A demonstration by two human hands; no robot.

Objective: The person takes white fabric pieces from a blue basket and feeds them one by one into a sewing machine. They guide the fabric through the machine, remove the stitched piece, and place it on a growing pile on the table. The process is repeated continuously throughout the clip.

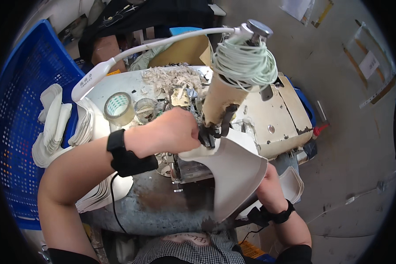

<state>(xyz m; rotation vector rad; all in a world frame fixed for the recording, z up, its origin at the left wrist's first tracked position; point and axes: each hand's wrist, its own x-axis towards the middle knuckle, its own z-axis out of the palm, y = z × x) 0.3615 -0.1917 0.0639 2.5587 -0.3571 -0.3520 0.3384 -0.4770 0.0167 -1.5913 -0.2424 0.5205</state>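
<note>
A curved white piece that looks like leather (240, 169) lies under the foot of a cream sewing-type machine (224, 99) and hangs down toward me. My left hand (174, 130) is closed beside the machine's foot (208, 137), its curled fingers at the piece's left end; the fingertips are hidden. At the piece's right edge, my right hand (270, 187) grips it, most of its fingers out of sight behind the material. Each wrist wears a black band with a cable.
White cut pieces are stacked at the left (92, 123) and right (291, 185). A blue basket (22, 171) stands left. Scraps (171, 79), a tape roll (118, 108) and a glass jar (145, 110) sit behind my left hand. A white lamp (92, 79) arches above.
</note>
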